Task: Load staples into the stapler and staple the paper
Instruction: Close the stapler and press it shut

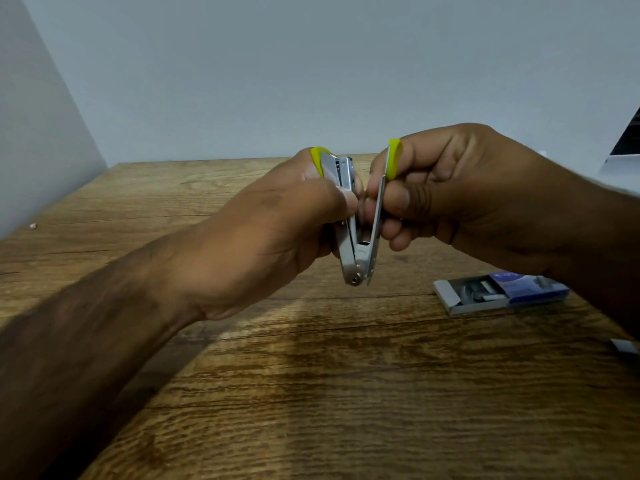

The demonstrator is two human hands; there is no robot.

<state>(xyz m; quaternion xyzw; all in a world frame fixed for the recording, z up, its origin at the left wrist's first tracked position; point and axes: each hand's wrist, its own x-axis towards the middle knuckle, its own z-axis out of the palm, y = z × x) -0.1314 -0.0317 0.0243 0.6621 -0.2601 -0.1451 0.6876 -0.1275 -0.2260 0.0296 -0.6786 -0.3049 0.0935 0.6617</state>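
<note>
You are holding the stapler (346, 258) between both hands, off the bench (311, 393); your left hand (277, 216) is clamping its body, your right hand (450, 188) is pinching the lid (378, 216), the two parts standing apart in a V; it is looking light, stiff, slick steel, so be gripping the yellow ends; the box (498, 292) is lying just below your right hand.

I see the stapler (349, 251) in shiny silver metal with 2 yellow-green plastic ends. The desk (311, 393) is brown with a darker streaked wood grain. The staple box (540, 289) is blue with a grey inner tray, and the wall (311, 64) is plain pale grey.
</note>
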